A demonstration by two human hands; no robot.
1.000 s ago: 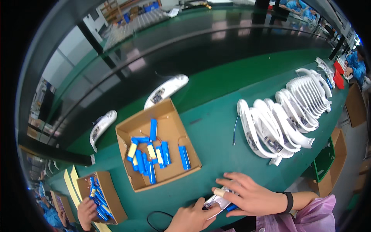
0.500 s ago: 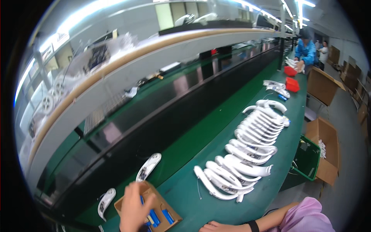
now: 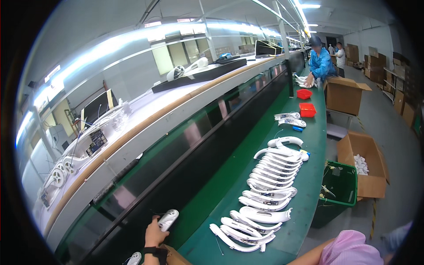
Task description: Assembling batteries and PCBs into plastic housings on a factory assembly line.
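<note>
Gripping a white curved part [image 3: 168,219], the left hand [image 3: 153,233] is closing its grip around it at 7 o'clock on the table [image 3: 247,176]. The right hand is lying outside the view. White shells [image 3: 265,198] are lying in a row at 5 o'clock.

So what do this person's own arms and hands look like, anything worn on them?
The left hand is bare, with no glove, and a dark band circles its wrist. The right forearm is bare too, running into a pink sleeve near the lower edge. The right hand itself is out of view.
</note>
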